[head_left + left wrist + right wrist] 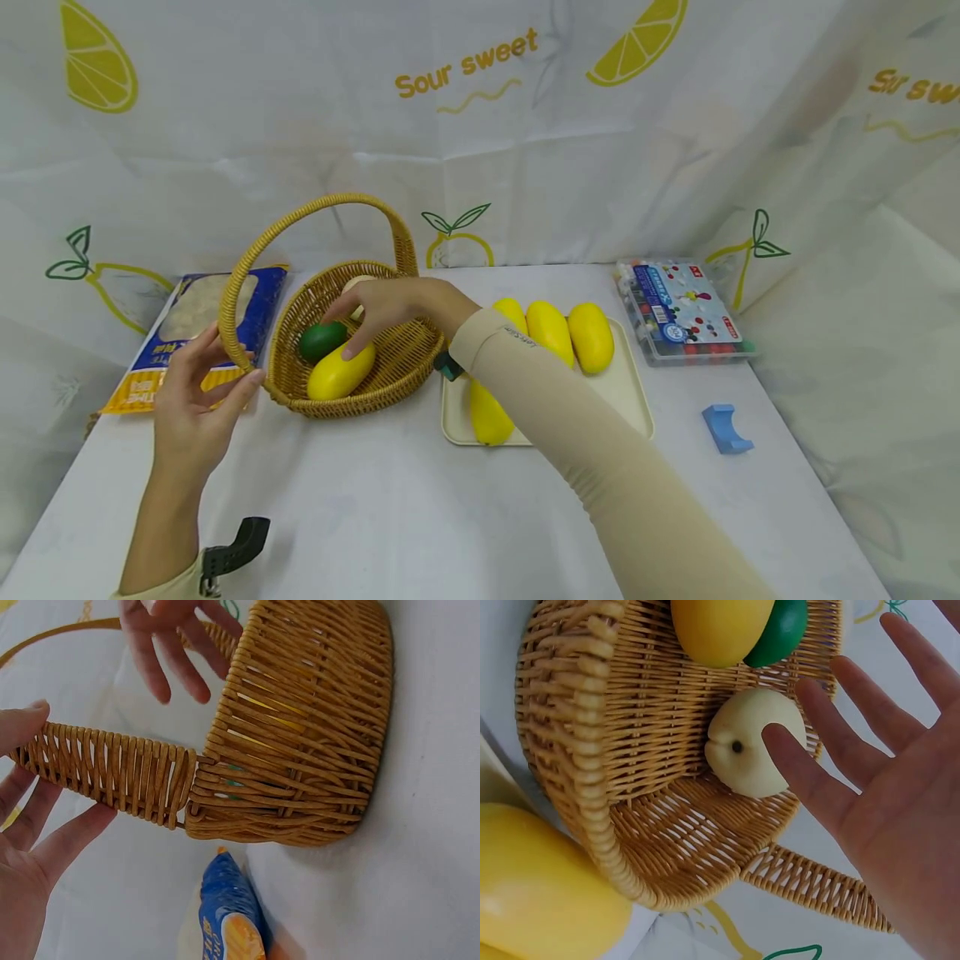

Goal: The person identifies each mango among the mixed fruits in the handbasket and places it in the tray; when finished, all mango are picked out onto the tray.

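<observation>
My left hand (197, 392) pinches the base of the handle (112, 769) of a brown wicker basket (360, 407) between thumb and fingers. Over the basket reaches my right hand (390, 304), its fingers spread and nearly straight in the right wrist view, with nothing in its grasp. Inside the basket lie a yellow mango-shaped fruit (339, 373), a dark green fruit (321, 342) and a pale round fruit (754, 742) with a small dark spot. In the head view, my right hand partly hides the pale fruit.
Right of the basket, several yellow fruits (591, 337) lie on a cream tray (636, 404), partly behind my right sleeve. A plastic case (686, 312) stands back right, near a blue curved block (726, 429). A blue and orange packet (161, 354) lies at the left.
</observation>
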Demonstrator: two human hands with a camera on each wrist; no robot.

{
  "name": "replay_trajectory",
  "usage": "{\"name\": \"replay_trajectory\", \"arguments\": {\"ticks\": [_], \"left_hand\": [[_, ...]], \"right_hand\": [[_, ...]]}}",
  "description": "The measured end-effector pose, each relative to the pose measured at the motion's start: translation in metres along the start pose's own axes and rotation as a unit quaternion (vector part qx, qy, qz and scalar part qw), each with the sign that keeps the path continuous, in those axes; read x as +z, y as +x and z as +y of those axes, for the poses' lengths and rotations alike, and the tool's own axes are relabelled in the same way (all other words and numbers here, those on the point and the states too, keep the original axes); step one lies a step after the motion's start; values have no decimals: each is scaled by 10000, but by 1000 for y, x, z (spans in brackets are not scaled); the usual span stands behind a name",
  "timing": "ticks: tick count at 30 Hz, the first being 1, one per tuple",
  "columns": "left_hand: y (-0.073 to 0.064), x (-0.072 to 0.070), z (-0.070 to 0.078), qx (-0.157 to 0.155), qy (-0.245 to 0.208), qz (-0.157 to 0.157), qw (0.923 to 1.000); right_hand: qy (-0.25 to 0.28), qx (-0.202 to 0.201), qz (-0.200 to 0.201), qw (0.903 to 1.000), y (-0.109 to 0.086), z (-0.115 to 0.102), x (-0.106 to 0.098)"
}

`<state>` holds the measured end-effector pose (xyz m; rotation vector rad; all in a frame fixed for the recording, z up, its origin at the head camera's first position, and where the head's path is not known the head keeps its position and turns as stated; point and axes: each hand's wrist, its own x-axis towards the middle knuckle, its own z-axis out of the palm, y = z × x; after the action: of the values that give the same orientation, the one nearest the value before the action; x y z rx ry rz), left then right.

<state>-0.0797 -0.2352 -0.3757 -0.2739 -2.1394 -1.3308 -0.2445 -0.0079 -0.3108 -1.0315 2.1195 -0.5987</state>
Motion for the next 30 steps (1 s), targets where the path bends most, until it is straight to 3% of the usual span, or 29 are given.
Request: {"name": "replay_trajectory", "arguments": {"ticks": [4,17,30], "left_hand": [[0,1,-2,20,-71,5,10000],[0,0,0,-40,-89,20,10000],[-1,1,-1,-117,-92,65,9999]], "right_hand": [[-68,106,-159,9998,7,1,2],[89,-66,-417,9991,22,4,19],[-49,297,-660,9974,31,-2,25]]}}
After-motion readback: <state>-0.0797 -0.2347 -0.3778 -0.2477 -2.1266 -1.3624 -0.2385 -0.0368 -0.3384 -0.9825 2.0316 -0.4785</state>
